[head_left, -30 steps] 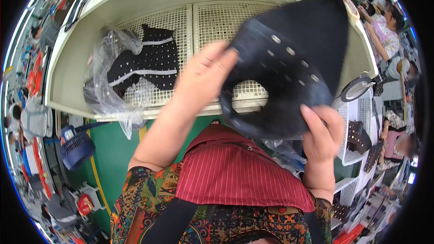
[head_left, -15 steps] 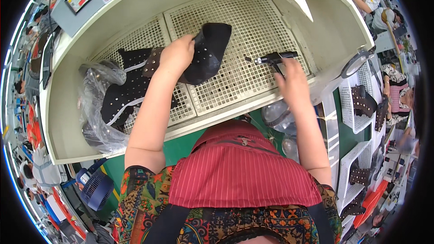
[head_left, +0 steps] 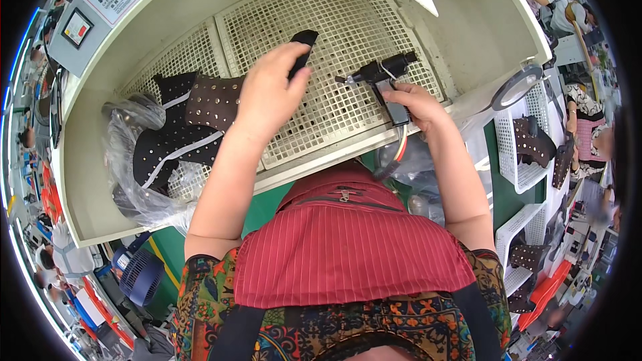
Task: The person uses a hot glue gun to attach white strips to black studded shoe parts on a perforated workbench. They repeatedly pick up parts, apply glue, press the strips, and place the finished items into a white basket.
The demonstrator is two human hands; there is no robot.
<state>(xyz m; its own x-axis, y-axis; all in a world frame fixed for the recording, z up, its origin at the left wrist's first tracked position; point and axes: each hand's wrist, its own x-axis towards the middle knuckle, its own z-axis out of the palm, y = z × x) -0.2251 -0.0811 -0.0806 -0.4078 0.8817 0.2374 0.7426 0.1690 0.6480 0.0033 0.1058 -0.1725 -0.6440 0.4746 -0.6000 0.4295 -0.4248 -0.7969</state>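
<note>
The left hand is reaching over a curled black piece of leather-like material, with a brown, metal-studded piece showing beyond its other side; its palm is covering the middle, so I can't tell whether they are joined, or whether the fingers are pinching or merely touching. The right hand is grasping a black, gun-shaped tool by its grey handle, tip pointing leftward; a careless swing could jab those fingers or mark the black piece. A multicoloured cable is trailing at the cream, grid-floored tray's front edge, where a tug could snag it. Farther left, studded black panels are lying under the brown piece's edge, amid loose clear plastic film; pulling leftward could tangle everything.
</note>
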